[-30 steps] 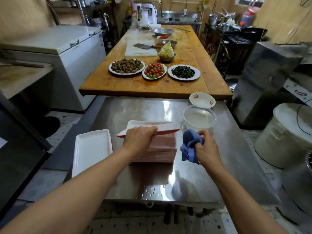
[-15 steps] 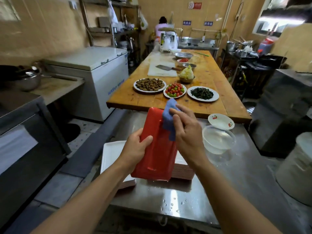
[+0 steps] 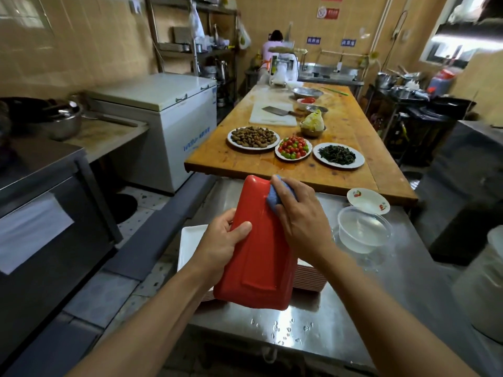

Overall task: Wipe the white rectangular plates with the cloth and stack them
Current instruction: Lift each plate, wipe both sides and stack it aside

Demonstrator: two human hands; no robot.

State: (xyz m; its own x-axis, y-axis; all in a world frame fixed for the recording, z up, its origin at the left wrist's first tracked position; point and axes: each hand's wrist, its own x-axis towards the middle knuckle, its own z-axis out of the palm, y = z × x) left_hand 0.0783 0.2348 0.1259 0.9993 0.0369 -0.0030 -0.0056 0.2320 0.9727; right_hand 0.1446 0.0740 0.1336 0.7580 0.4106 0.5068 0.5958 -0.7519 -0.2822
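My left hand (image 3: 223,243) grips a rectangular plate (image 3: 258,251) by its left edge and holds it upright above the steel table, its red underside facing me. My right hand (image 3: 299,216) holds a blue cloth (image 3: 273,198) and presses it against the upper right of that red underside. Behind the raised plate a stack of plates (image 3: 310,276) rests on the table, mostly hidden. One white rectangular plate (image 3: 190,243) lies face up on the table to the left, partly covered by my left hand.
On the steel table (image 3: 394,308), right of the stack, stand a clear plastic bowl of water (image 3: 363,229) and a small white bowl (image 3: 367,201). Water drops lie near the front edge. Beyond is a wooden table (image 3: 245,161) with three food plates. A person stands at the far counter.
My left hand lifted the top plate off the stack and turned it upright, red side toward me. My right hand brought the cloth onto it and keeps it near the upper edge.
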